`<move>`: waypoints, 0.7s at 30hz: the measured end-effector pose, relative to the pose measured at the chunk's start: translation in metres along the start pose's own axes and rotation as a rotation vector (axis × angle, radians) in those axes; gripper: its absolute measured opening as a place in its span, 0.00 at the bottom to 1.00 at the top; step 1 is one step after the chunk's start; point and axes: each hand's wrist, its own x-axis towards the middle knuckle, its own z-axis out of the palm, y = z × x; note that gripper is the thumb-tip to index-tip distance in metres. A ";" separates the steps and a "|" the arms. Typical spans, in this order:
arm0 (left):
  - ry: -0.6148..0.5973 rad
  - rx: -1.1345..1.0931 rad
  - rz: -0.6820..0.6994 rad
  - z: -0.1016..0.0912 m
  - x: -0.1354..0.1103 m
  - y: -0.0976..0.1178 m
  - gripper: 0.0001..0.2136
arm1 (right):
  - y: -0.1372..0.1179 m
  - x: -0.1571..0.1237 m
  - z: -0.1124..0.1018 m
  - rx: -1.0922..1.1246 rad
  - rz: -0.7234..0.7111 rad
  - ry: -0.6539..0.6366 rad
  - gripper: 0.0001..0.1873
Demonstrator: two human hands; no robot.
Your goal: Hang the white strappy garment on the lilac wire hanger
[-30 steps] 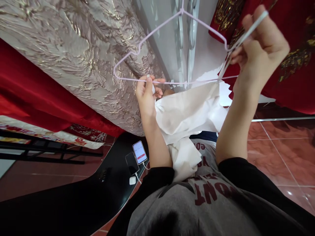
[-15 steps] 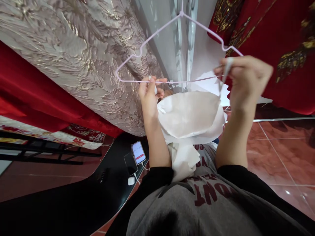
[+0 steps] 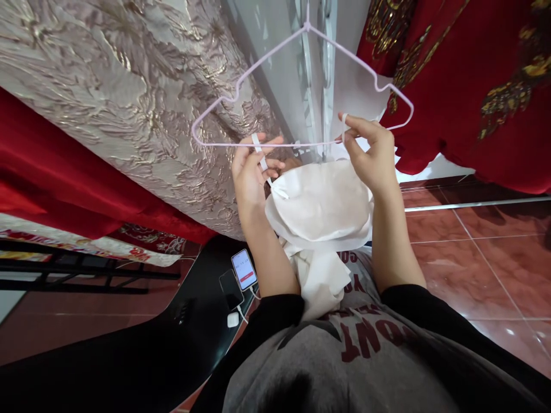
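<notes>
A pale pink clothes hanger (image 3: pixel 275 53) hangs in front of me, its bottom bar level with both hands. From my lap up to the bar rises a cream-white garment (image 3: pixel 322 198) with narrow white straps, gathered at its left corner. At the left part of the bar, my left hand (image 3: pixel 253 166) has one white strap (image 3: pixel 260 150) running across its fingers. My right hand (image 3: pixel 370 152) pinches the other strap (image 3: pixel 344 127) between fingertips and thumb, right beside the bar. The garment's lower part (image 3: pixel 325 281) lies bunched against my shirt.
Textured beige fabric (image 3: pixel 142 103) hangs on the left, with red cloth below it. Red fabric with gold decoration (image 3: pixel 465 103) hangs on the right. A black surface at lower left holds a lit phone (image 3: pixel 244 269), a dark phone (image 3: pixel 231 289) and a white earbud case (image 3: pixel 233 319).
My right hand has moved left and slightly down, from the hanger's right end to nearer its middle, bringing the strap along. My left hand has shifted slightly left, its fingers more spread.
</notes>
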 end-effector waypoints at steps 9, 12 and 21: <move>0.649 0.211 0.628 -0.065 0.023 -0.004 0.17 | -0.004 0.001 -0.019 0.037 0.022 0.040 0.17; 0.461 0.287 0.690 -0.064 0.035 0.002 0.13 | -0.005 0.001 -0.021 0.023 0.016 0.037 0.17; -0.051 0.570 0.539 -0.018 0.056 0.068 0.09 | -0.010 0.002 -0.017 -0.046 0.034 0.109 0.16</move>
